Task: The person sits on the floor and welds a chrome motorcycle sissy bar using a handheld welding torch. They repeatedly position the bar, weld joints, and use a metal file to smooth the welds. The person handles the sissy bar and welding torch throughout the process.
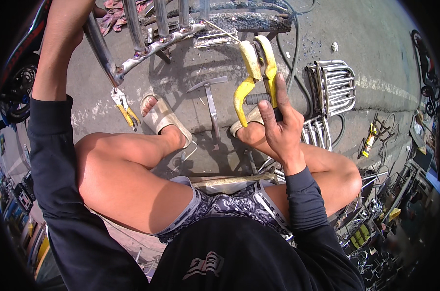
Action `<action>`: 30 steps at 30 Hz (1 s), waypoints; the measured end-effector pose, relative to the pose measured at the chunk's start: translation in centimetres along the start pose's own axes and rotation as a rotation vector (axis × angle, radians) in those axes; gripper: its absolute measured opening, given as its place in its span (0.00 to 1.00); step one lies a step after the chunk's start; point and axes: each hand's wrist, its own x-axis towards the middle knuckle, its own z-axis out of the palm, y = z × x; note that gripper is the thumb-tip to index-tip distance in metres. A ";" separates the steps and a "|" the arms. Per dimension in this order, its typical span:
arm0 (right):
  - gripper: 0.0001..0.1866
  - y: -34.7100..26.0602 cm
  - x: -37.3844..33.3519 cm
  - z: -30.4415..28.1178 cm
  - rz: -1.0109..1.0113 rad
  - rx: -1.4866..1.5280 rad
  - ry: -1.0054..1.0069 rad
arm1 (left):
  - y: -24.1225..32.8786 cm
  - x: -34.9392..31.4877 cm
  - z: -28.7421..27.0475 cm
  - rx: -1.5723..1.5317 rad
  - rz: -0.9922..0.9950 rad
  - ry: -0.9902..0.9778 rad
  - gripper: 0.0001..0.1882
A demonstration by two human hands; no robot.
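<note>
My right hand (284, 128) holds a yellow welding electrode holder (251, 60), with the index finger and thumb stretched along it. A thin welding rod (222, 31) runs from its jaws up left, its tip by the rail of a metal tube frame (154, 46). At the upper left my left hand (76, 19) is wrapped round the frame's end tube; part of it lies beyond the picture's edge. Pliers with yellow grips (124, 107) hang at the frame's lower corner. A chipping hammer (210, 104) lies on the ground between my feet.
Bent metal racks (337, 87) lie to the right, with a cable (293, 68) running past them. A yellow packet (369, 140) sits farther right. Metal scraps (375, 233) crowd the lower right. A charred metal piece (249, 22) stands behind the frame, near a red cloth (115, 17).
</note>
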 end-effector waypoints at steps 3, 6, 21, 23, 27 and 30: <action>0.35 0.1 0.1 -0.1 -0.005 -0.011 -0.019 | 0.2 -0.3 0.2 0.001 -0.005 0.005 0.23; 0.35 0.0 0.0 -0.2 0.013 -0.005 -0.044 | 0.3 -0.4 0.2 0.013 -0.017 0.010 0.24; 0.32 -0.5 0.3 0.2 0.133 0.075 -0.069 | 0.3 -0.2 0.4 0.024 -0.041 0.001 0.25; 0.32 -0.4 0.3 0.3 0.090 0.068 -0.046 | 0.2 -0.2 0.5 0.036 -0.051 0.012 0.24; 0.32 -0.2 0.4 0.5 0.060 0.049 -0.033 | 0.0 0.0 0.3 0.045 -0.055 0.008 0.24; 0.32 -0.2 0.3 0.4 0.088 0.041 -0.054 | -0.2 0.4 0.1 0.061 -0.052 -0.001 0.24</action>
